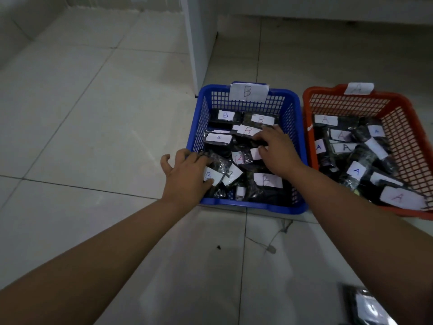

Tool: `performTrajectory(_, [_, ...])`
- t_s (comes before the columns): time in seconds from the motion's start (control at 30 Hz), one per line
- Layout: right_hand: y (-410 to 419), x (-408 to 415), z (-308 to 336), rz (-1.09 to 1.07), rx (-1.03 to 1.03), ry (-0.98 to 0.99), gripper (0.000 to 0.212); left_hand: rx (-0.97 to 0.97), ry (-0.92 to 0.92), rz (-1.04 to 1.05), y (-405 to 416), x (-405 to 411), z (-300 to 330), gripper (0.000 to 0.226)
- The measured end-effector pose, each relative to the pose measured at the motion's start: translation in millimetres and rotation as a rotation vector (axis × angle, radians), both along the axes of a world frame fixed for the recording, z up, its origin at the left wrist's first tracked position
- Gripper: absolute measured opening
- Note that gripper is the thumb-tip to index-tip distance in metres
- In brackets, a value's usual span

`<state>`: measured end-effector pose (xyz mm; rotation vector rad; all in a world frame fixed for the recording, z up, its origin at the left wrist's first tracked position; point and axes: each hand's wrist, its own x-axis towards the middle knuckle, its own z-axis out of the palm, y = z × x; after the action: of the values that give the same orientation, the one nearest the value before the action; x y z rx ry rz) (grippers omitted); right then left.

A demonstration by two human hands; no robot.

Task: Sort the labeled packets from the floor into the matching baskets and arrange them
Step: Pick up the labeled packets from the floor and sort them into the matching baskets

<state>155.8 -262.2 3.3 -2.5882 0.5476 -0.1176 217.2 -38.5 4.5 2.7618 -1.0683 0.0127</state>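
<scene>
Packets (241,158) seemingly under both hands' fingers (260,137)

The setting is an indoor room with a bare, utilitarian finish, consistent with a storeroom, back room or plain domestic space; the exact type cannot be determined. The floor (93,127) consists of large pale glossy tiles with thin dark grout lines. At the far side, a white wall (328,5) meets the floor along a low ledge, and a white panel edge (191,43) stands upright at far centre. Two plastic mesh baskets sit directly on the tiles: a blue basket (248,206) carrying a paper tag "B" and, to its right, an orange basket (309,137) carrying a paper tag "A". No furniture is visible.
</scene>
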Motion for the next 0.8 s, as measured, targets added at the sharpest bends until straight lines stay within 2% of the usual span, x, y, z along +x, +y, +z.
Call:
performTrajectory(0.07, [2, -18, 11, 0.010, 0.066, -0.099, 0.033, -0.021, 0.015, -0.006, -1, 1, 8, 0.039])
performTrajectory(0.17, [2, -62, 30, -0.004, 0.000, -0.211, 0.031, -0.132, 0.042, -0.079, -10, -5, 26, 0.037])
performTrajectory(0.27, [-1, -115, 45, 0.003, -0.078, -0.256, 0.030, -0.251, 0.069, -0.252, -31, -20, 40, 0.028])
performTrajectory(0.43, [-23, -191, 50, -0.074, -0.188, -0.262, 0.029, -0.265, 0.084, -0.562, -77, -75, 52, 0.023])
performTrajectory(0.63, [-50, -258, 38, -0.251, -0.187, -0.216, 0.026, -0.219, 0.105, -0.807, -117, -149, 51, 0.026])
performTrajectory(0.7, [-53, -277, 31, -0.224, -0.197, -0.160, 0.026, -0.130, 0.200, -0.825, -126, -174, 47, 0.030])
performTrajectory(0.8, [-56, -304, 20, -0.203, -0.167, -0.069, 0.026, 0.105, 0.305, -0.865, -138, -206, 35, 0.039])
